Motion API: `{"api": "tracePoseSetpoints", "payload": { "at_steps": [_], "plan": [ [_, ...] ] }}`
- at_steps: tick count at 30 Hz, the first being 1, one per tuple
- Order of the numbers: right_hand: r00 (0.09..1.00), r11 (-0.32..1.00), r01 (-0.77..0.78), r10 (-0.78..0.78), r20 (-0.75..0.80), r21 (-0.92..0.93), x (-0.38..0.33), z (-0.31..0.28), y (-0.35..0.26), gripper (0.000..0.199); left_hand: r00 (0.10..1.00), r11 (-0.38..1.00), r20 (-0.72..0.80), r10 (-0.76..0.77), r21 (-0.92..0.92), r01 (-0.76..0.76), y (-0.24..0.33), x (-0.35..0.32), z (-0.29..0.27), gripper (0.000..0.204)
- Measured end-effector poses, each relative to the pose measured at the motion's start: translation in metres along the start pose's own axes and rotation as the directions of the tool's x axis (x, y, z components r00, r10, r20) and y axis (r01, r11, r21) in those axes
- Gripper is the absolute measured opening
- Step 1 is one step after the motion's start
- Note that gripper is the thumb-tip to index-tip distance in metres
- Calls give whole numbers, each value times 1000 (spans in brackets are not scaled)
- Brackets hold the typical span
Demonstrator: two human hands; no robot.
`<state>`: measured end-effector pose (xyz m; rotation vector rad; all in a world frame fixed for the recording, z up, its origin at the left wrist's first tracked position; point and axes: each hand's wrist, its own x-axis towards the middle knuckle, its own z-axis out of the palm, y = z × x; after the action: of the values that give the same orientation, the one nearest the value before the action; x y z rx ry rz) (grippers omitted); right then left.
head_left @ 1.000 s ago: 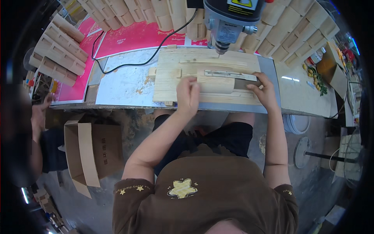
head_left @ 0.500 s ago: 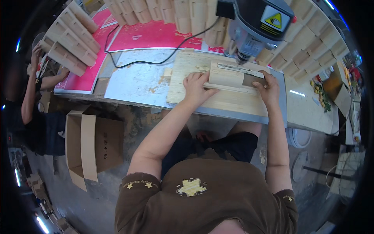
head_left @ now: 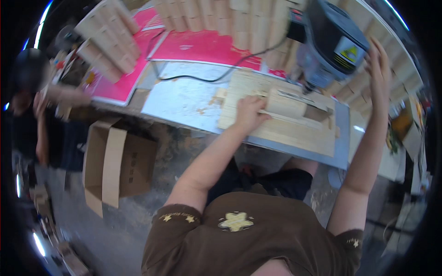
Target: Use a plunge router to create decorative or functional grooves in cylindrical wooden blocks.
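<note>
A pale wooden block (head_left: pixel 286 106) with a rounded face and a slotted strip along its far side lies in a wooden jig (head_left: pixel 294 133) on the bench. My left hand (head_left: pixel 251 114) grips the block's left end, fingers bent over it and thumb along the jig's near rail. Above the block's right part is the chuck of a dark drill press (head_left: pixel 336 41). My right hand (head_left: pixel 380 66) is raised at the right side of the drill head, fingers stretched and somewhat blurred. Nothing shows in it, and I cannot tell whether it touches the machine.
Rows of similar wooden pieces (head_left: pixel 202 16) stand along the back, with more stacked at the left (head_left: pixel 108 43). A black cable (head_left: pixel 207 80) crosses the white sheet. An open cardboard box (head_left: pixel 131 161) sits on the floor. Another person (head_left: pixel 50 119) is at the far left.
My right hand has left the block's right end and risen to the drill head's right side. My left hand stays on the block. The whole view has shifted and tilted.
</note>
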<state>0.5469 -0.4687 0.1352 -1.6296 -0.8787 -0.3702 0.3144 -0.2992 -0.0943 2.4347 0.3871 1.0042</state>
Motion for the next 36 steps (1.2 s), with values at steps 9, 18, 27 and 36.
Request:
{"api": "tracePoseSetpoints", "payload": {
  "at_steps": [9,18,27,36],
  "plan": [
    [992,850,101,-47,115,-516,-5,-1,-51,35,997,999,73,12,-32,-10,7,9,-1,39],
    [980,947,199,-198,29,-250,-120,0,-28,13,971,993,213,-112,-12,118,3,3,2,49],
    [954,952,272,-286,-88,-138,-160,36,45,13,978,992,180,-104,-50,114,0,4,5,50],
    [959,935,263,-280,-39,-239,-82,-4,-22,18,968,988,209,-140,-32,150,6,3,7,52]
  ]
}}
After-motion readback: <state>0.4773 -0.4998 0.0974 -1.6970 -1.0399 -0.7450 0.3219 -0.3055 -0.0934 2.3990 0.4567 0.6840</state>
